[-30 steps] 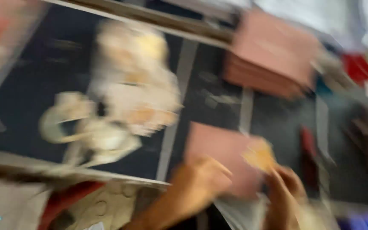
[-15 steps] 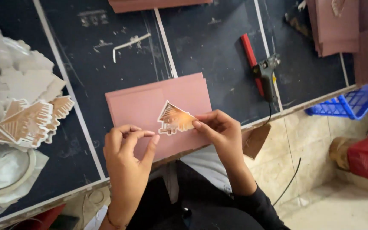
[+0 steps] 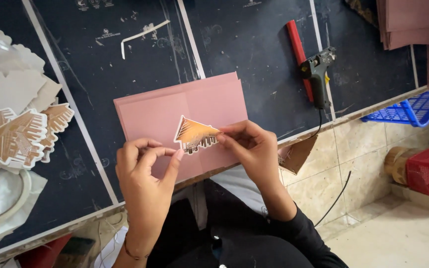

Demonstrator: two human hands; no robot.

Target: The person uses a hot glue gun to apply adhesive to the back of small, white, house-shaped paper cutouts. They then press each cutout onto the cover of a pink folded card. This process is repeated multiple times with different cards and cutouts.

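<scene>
Orange-and-white cutout [image 3: 196, 134], held just above pink card sheets [image 3: 184, 121] at the near edge of the dark counter [image 3: 254, 54]: right hand [image 3: 251, 146] grip pinching its right edge, left hand [image 3: 145, 168] grip pinching its lower-left corner, keeping it level; glue gun [image 3: 318, 74] parked beside.

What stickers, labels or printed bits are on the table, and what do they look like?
Cutout sticker: pinched between right hand and left hand over the pink card stack; house-shaped, orange and brown, white edge.
Pile of cutouts: table's left side; same peaked shape, brown lines on white.
Printed marks: on the dark cutting mat, top; small, white.
</scene>
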